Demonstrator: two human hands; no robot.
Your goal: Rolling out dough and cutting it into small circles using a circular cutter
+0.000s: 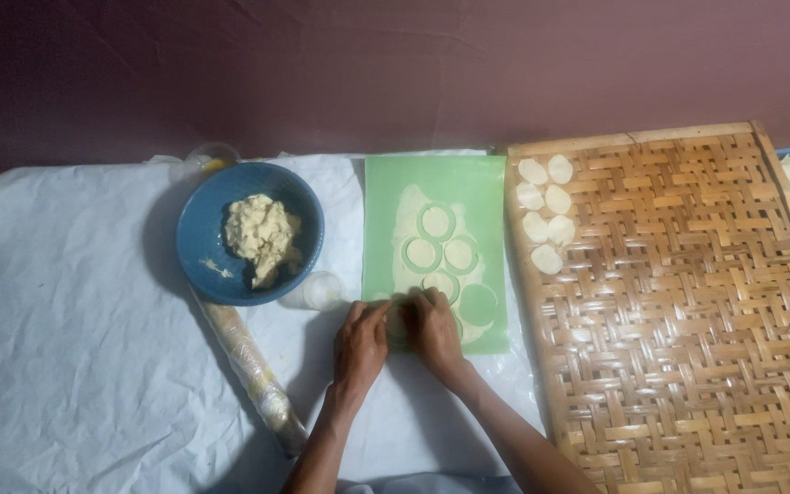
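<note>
A bowl (250, 233) holding dough (261, 236) sits left of the mat (435, 249), with a rolling pin (250, 368) before it. Right of the mat lies a woven tray (678, 311) carrying cut rounds (544, 212) at its far left corner.

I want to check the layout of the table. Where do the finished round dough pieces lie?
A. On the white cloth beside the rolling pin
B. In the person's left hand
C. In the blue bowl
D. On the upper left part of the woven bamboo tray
D: the round dough pieces lie in a small group on the upper left part of the woven bamboo tray, while the blue bowl holds only a lump of dough.
</note>
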